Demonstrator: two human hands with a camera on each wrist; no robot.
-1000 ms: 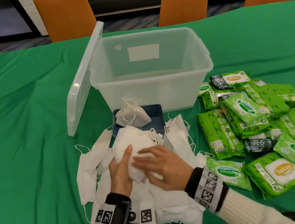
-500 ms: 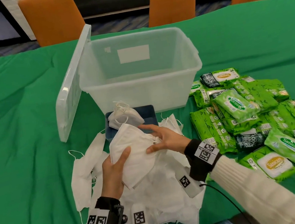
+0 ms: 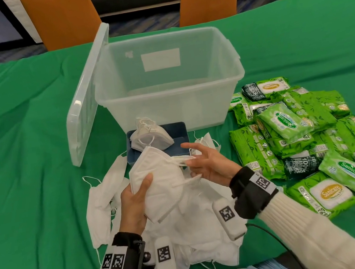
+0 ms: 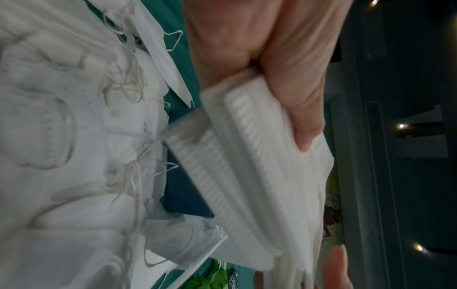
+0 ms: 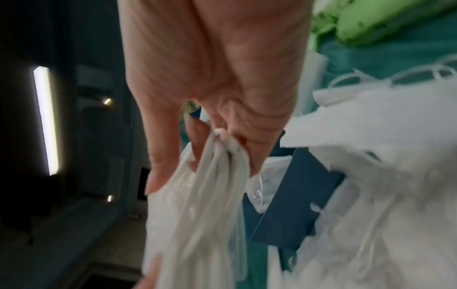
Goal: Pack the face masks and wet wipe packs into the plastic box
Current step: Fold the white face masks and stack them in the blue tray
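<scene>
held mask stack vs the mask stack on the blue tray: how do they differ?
The held stack is off the table, gripped by the left hand while the right hand pulls its ear loops; the tray stack rests untouched on the blue tray. The held stack looks larger and nearer; the tray stack sits beside the plastic box. Both are white folded masks.

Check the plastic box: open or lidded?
Open. The lid leans upright against the plastic box's left side; nothing visible inside.

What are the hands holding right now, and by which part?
A stack of white face masks. The left hand grips its lower left edge, thumb on top; the right hand pinches the bundled ear loops on its right side.
</scene>
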